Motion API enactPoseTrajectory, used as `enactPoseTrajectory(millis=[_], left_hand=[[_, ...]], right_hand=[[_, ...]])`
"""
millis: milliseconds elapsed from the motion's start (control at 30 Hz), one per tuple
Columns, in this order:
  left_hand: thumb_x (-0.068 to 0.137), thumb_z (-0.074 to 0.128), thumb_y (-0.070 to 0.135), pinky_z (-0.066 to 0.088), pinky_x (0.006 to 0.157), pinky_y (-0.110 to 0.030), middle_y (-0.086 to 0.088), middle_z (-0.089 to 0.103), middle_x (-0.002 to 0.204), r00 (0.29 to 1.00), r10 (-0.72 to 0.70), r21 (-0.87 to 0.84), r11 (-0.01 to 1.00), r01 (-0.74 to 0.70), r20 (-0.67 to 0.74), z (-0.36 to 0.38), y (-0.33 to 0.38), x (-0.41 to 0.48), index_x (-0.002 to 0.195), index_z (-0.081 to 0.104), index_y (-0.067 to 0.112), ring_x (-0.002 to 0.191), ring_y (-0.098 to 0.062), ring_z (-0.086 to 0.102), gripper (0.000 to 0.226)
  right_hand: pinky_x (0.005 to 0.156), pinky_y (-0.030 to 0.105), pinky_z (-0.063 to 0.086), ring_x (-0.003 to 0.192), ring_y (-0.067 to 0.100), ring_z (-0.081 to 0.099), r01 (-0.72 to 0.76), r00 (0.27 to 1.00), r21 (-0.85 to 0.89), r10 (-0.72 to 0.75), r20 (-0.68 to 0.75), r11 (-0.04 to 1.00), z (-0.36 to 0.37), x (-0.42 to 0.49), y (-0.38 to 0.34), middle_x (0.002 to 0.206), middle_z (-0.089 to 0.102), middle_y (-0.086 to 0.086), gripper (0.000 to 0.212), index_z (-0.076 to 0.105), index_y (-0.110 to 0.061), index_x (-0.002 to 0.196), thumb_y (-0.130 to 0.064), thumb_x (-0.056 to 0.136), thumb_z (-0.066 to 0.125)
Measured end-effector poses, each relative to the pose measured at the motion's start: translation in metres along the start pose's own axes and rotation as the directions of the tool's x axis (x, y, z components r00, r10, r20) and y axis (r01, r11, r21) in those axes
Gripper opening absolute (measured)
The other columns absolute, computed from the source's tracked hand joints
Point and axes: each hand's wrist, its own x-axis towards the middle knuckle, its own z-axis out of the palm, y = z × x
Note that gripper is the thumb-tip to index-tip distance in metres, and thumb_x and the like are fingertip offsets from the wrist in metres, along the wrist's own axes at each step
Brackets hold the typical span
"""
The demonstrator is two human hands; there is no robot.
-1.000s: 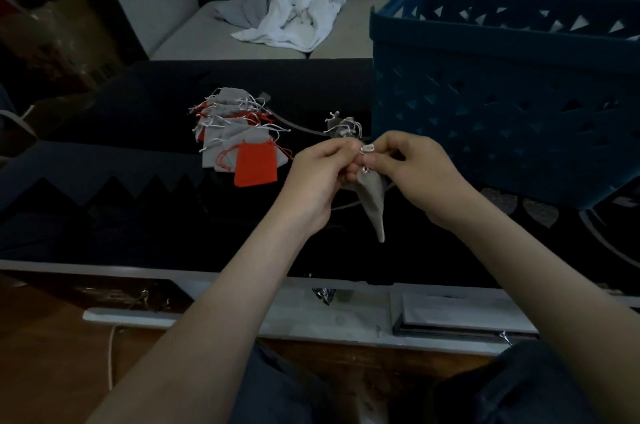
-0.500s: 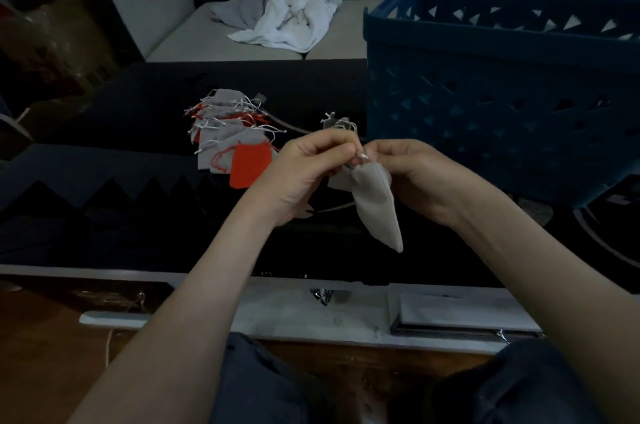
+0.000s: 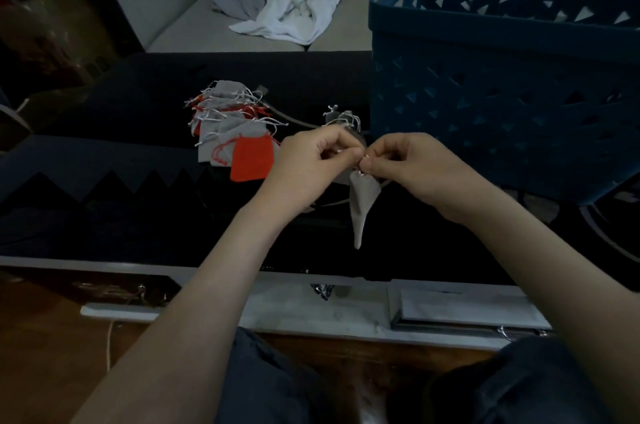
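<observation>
Above the dark table (image 3: 104,160), your left hand (image 3: 304,167) and right hand (image 3: 415,170) pinch the mouth of a small grey drawstring pouch (image 3: 360,201), fingers curled. Its body hangs free below your fingertips. More grey and orange pouches (image 3: 235,132) lie just left; a blue basket (image 3: 502,84) stands right.
</observation>
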Motion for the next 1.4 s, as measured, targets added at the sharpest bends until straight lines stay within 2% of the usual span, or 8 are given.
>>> enactPoseTrajectory(millis=[67,200,367,567,833,1067,1200,1400], left_hand=[[0.087,0.066,0.013,0.044,0.068,-0.011,0.012,0.068,0.072,0.997,-0.071,-0.016,0.997,0.070,-0.022,0.001,0.001,0.001,0.079,0.069,0.018,0.068,0.006,0.059,0.010],[0.088,0.065,0.017,0.046,0.063,-0.017,0.000,0.071,0.074,0.989,-0.140,-0.022,0.990,0.139,-0.046,0.002,0.000,0.002,0.074,0.066,0.018,0.061,0.001,0.059,0.014],[0.088,0.066,0.015,0.044,0.057,-0.014,0.006,0.066,0.064,0.974,-0.224,-0.059,0.973,0.225,0.026,0.003,0.001,0.002,0.071,0.065,0.017,0.054,0.003,0.057,0.016],[0.083,0.066,0.014,0.037,0.055,-0.012,0.007,0.063,0.063,0.970,-0.239,0.133,0.964,0.231,0.047,0.002,0.002,0.000,0.077,0.066,0.016,0.056,0.004,0.053,0.006],[0.083,0.061,0.010,0.034,0.054,-0.010,0.012,0.047,0.068,1.000,-0.031,0.348,0.937,0.028,0.002,0.009,0.004,-0.001,0.082,0.054,0.016,0.064,-0.004,0.046,0.010],[0.090,0.059,0.010,0.035,0.070,-0.004,0.018,0.041,0.081,0.971,0.211,0.336,0.928,-0.162,-0.114,0.011,0.004,-0.004,0.092,0.057,0.014,0.076,0.002,0.046,0.004],[0.088,0.060,0.009,0.035,0.072,-0.003,0.019,0.040,0.081,0.960,0.264,0.339,0.915,-0.221,-0.088,0.016,0.003,-0.006,0.091,0.059,0.010,0.079,0.006,0.046,0.002],[0.088,0.060,0.009,0.034,0.074,-0.003,0.020,0.041,0.081,0.954,0.280,0.341,0.912,-0.229,-0.108,0.019,0.004,-0.004,0.091,0.059,0.011,0.082,0.006,0.045,0.004]], right_hand=[[0.064,0.013,0.046,0.066,0.000,0.059,0.048,0.995,-0.015,-0.049,-0.083,0.999,0.003,0.000,0.001,0.074,0.068,-0.004,0.008,0.069,-0.016,0.082,-0.023,0.085,0.068],[0.073,0.033,0.053,0.074,0.016,0.066,0.092,0.983,-0.044,-0.098,-0.154,0.995,0.004,0.001,0.003,0.074,0.070,0.000,0.009,0.066,-0.016,0.077,-0.021,0.083,0.070],[0.057,0.012,0.042,0.064,0.007,0.059,0.180,0.956,-0.296,-0.238,-0.173,0.938,0.007,-0.002,0.000,0.073,0.066,-0.002,0.009,0.064,-0.013,0.079,-0.018,0.085,0.067],[0.061,0.027,0.041,0.069,0.021,0.058,0.195,0.951,-0.446,-0.279,-0.131,0.874,0.017,-0.001,0.004,0.074,0.062,0.005,0.007,0.060,-0.007,0.083,-0.012,0.085,0.064],[0.060,0.011,0.040,0.066,0.007,0.054,0.140,0.968,-0.306,-0.196,-0.158,0.941,0.014,-0.005,-0.002,0.079,0.064,0.004,0.009,0.060,-0.009,0.081,-0.014,0.087,0.064],[0.062,0.012,0.044,0.067,0.003,0.056,0.059,0.995,0.212,-0.040,-0.092,0.975,0.001,-0.006,-0.004,0.079,0.063,0.000,0.026,0.065,-0.011,0.104,-0.010,0.100,0.039],[0.059,0.012,0.042,0.065,-0.002,0.054,0.027,0.996,0.164,-0.041,0.081,0.986,-0.005,-0.006,0.002,0.082,0.065,0.000,0.020,0.067,-0.020,0.099,-0.010,0.096,0.050],[0.059,0.008,0.041,0.065,-0.006,0.056,0.134,0.991,0.211,-0.134,-0.018,0.968,-0.007,-0.008,0.001,0.081,0.066,0.000,0.016,0.067,-0.014,0.095,-0.006,0.092,0.055]])
